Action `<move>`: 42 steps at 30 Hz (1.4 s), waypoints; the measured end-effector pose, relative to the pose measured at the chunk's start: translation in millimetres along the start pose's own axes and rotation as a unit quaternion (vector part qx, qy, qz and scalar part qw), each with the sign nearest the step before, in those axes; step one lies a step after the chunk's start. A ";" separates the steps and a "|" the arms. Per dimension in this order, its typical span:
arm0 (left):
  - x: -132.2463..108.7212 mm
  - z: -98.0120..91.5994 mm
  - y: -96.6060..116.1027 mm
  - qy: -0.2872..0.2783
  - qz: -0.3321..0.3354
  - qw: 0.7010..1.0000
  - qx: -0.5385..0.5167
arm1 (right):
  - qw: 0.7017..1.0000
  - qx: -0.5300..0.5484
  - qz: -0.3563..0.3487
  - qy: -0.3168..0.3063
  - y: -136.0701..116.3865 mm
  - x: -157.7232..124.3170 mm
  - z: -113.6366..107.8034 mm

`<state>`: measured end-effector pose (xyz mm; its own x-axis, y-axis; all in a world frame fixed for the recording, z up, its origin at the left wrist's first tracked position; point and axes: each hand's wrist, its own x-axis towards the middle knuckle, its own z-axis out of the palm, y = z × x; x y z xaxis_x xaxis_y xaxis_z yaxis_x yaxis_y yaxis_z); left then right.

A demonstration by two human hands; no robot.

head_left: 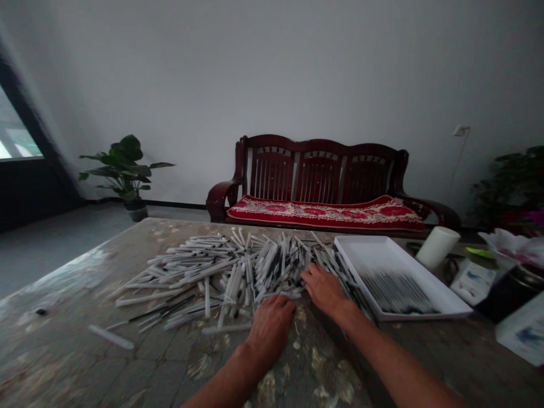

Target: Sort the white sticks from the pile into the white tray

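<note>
A wide heap of thin, pen-like sticks with whitish sleeves and dark parts lies on the table. My left hand rests at the heap's near edge, its fingers curled down and together. Their tips are out of sight, so what they hold, if anything, is hidden. Just right of it, my right hand reaches into the right side of the heap with bent fingers against the sticks. Whatever is between those fingertips cannot be made out. Beside my right hand, a white shallow tray holds a row of thin dark-ended sticks.
The mottled table carries a stray stick and a small black piece at left. Right of the tray are a white roll, a dark cup and boxes. A wooden bench stands behind.
</note>
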<state>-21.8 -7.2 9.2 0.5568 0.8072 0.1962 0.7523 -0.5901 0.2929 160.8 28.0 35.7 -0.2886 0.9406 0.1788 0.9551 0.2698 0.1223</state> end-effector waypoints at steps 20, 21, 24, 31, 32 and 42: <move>2.8 5.7 -16.6 0.073 0.061 0.992 -0.080 | 0.967 0.139 0.192 0.096 6.1 -34.7 15.5; 2.9 5.2 -15.4 0.074 0.064 0.992 -0.078 | 0.970 0.131 0.187 0.088 6.5 -33.4 12.4; 3.2 3.0 -11.2 0.062 0.067 0.994 -0.067 | 0.979 0.131 0.147 0.045 7.8 -23.6 4.8; 3.1 2.0 -8.4 0.029 0.061 0.997 -0.042 | 0.970 0.108 0.217 -0.016 7.1 17.7 0.5; 2.9 2.6 -8.9 0.029 0.062 0.997 -0.040 | 0.967 0.101 0.232 -0.029 6.9 23.3 0.3; 3.9 3.8 -10.3 0.055 0.070 0.994 -0.060 | 0.957 0.096 0.251 -0.107 11.1 42.8 -0.5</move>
<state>-26.0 2.0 3.4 0.6064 0.7173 0.3432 0.6188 -0.6967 0.3630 159.0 71.2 45.3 0.2113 0.9767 -0.0384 0.9704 -0.2144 -0.1111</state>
